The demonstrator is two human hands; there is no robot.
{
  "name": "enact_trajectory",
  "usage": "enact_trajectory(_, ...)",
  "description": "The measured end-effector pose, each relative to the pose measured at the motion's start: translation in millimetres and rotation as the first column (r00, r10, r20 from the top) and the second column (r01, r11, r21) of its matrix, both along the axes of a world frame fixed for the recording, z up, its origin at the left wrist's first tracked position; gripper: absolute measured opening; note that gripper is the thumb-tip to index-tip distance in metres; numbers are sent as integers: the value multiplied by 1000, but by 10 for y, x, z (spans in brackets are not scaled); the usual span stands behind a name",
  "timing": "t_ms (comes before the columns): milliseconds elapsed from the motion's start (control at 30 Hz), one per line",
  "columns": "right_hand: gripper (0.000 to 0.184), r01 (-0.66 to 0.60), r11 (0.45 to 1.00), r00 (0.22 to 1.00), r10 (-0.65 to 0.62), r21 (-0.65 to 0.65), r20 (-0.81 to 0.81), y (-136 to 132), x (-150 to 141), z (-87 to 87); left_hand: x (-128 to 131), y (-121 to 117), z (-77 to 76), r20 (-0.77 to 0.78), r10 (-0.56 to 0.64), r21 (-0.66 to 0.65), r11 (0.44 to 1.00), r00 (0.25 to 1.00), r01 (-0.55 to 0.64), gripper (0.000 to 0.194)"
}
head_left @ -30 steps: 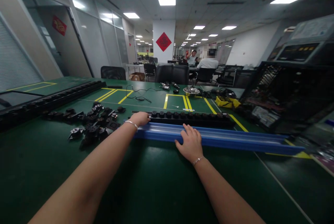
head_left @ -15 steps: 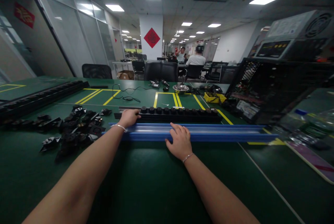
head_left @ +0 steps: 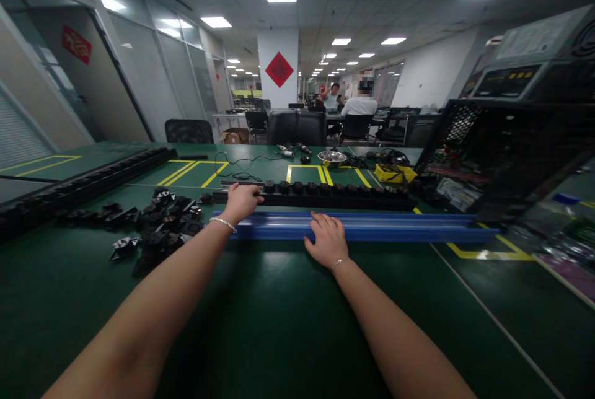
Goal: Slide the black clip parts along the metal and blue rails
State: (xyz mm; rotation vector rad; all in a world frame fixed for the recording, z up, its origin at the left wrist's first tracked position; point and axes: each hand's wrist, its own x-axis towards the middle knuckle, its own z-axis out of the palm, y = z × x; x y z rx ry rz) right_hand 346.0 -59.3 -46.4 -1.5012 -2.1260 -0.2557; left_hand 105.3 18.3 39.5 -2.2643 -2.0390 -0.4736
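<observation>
My left hand (head_left: 242,202) has its fingers curled together over the left end of a long black rail (head_left: 320,201). Whatever may lie under those fingertips is too dark to make out. A row of small round-topped black parts (head_left: 298,188) runs along the rail, to the right of that hand. Nearer to me and parallel to it lies a long blue channel (head_left: 409,228). My right hand (head_left: 328,239) grips the channel around its middle, fingers over the near wall and thumb on my side. Left of the channel is a pile of loose black parts (head_left: 162,219).
Another long black rail (head_left: 93,185) lies at the left. Farther back are a metal bowl (head_left: 332,157), a yellow box (head_left: 395,173) and thin cables (head_left: 242,176). An open computer case (head_left: 511,151) and a plastic bottle (head_left: 571,232) stand at the right. Two people sit far behind.
The whole view has shifted slightly as the head turned. My left hand stays at the black rail's left end, a touch farther right. My right hand stays on the blue channel.
</observation>
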Motion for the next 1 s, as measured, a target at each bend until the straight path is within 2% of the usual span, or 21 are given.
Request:
enact_trajectory(167, 36, -13, 1000, 999, 13, -2, 30, 64, -2, 1, -13, -284, 59, 50, 21, 10, 1000, 999, -22, 26)
enact_trajectory(300, 43, 30, 998, 996, -25, -59, 80, 120, -4, 11, -75, -609, 66, 89, -2, 40, 999, 996, -2, 22)
enact_trajectory(500, 53, -12, 992, 995, 25, -129, 97, -5, 20, -26, -119, -1084, -115, 82, -37, -12, 999, 996, 38, 16)
enact_trajectory(567, 49, -67, 980, 993, 85, -187, 87, -107, 21, -47, -100, -1190, -192, 84, -41, -16, 999, 996, 42, 15)
enact_trajectory(700, 49, -186, 924, 970, 228, -335, 89, -413, -26, -47, -32, -1308, -293, 96, -32, -25, 999, 995, 35, 16)
enact_trajectory(733, 53, -273, 886, 943, 324, -375, 78, -517, -47, -30, -16, -1324, -308, 96, -30, -25, 999, 995, 33, 16)
enact_trajectory(800, 54, -445, 812, 867, 496, -377, 43, -755, -84, 29, 10, -1350, -335, 94, -26, -16, 999, 995, 28, 16)
enact_trajectory(867, 47, -564, 745, 789, 614, -357, 33, -1001, -92, 114, 23, -1377, -367, 93, -18, -6, 1000, 996, 19, 15)
enact_trajectory(933, 36, -611, 743, 766, 642, -273, 34, -1200, -50, 212, 27, -1410, -406, 93, -11, -3, 1000, 996, 11, 15)
enact_trajectory(1000, 34, -577, 809, 811, 584, -111, 42, -1305, 41, 303, 31, -1450, -447, 94, -6, -5, 1000, 996, 7, 14)
